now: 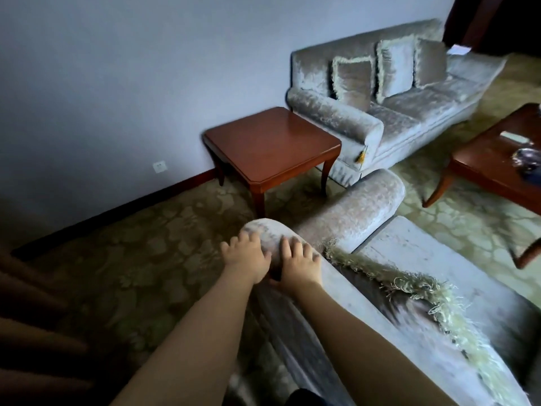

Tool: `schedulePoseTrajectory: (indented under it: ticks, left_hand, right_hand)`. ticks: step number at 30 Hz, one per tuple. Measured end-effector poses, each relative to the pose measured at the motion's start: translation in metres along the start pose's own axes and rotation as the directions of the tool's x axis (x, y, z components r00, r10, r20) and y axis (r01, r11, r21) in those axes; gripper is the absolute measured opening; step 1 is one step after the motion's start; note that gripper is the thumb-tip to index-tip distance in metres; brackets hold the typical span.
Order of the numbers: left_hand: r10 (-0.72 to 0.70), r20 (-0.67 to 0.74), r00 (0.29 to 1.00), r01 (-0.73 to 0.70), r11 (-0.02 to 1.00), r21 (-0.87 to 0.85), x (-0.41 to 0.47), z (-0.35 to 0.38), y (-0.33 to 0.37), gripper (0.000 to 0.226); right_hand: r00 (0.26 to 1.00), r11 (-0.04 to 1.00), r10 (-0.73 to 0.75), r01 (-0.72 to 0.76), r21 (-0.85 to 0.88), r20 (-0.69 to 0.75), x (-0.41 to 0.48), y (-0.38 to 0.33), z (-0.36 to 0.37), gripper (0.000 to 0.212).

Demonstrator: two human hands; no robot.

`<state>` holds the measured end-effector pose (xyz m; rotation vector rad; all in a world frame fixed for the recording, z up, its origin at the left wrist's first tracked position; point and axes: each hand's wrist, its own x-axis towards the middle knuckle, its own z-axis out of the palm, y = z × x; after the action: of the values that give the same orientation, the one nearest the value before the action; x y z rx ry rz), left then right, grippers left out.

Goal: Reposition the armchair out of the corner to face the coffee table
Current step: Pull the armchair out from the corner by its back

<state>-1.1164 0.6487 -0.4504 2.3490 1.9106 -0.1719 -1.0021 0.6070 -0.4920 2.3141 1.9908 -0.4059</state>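
Where carpet [140,259] spreads, armchair [369,200] stands.

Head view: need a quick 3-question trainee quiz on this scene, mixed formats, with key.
1. True or false: the left hand and the right hand both rest on the armchair back.
2. Multiple choice: how many cushions lean on the sofa by the wall? A) two B) three C) five
3. Short answer: which wooden piece stands between that sofa and the armchair?

Key: 1 true. 2 B. 3 the side table.
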Motion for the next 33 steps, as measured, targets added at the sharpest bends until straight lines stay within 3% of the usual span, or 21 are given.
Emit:
schedulePoseTrajectory:
  ticks: [5,10,17,20,27,33]
  left_hand:
    - [0.044,0.140,0.989,-0.043,0.999,-0.011,0.032,0.003,-0.017,0.064]
    - [-0.014,0.253,0.967,0.051,0.989,-0.142,0.070,0.000,-0.009,0.063]
    - [-0.159,0.261,0.952,0.185,0.980,-0.079,0.115,0.014,0.036,0.059]
    - [-0.208,0.188,0.960,0.219,0.975,-0.042,0.120,0.026,0.050,0.060]
    - [-0.125,0.113,0.986,0.127,0.992,-0.004,0.138,0.031,0.037,0.062]
    - [-0.228,0.188,0.955,0.238,0.971,-0.032,0.155,0.039,0.038,0.070]
  right_hand:
    - [0.998,0.999,0.036,-0.036,0.001,-0.052,0.012,-0.004,0.007,0.113]
    - [0.996,0.999,0.039,-0.036,0.031,-0.080,0.014,0.000,0.015,0.111]
    - [0.995,0.997,-0.001,0.009,0.079,-0.103,0.023,0.008,0.021,0.106]
    - [0.994,0.995,-0.016,0.026,0.095,-0.111,0.028,0.014,0.017,0.107]
    - [0.992,0.993,-0.016,0.030,0.117,-0.122,0.037,0.012,0.006,0.108]
    - [0.998,0.992,-0.037,0.043,0.117,-0.052,0.042,0.011,0.013,0.116]
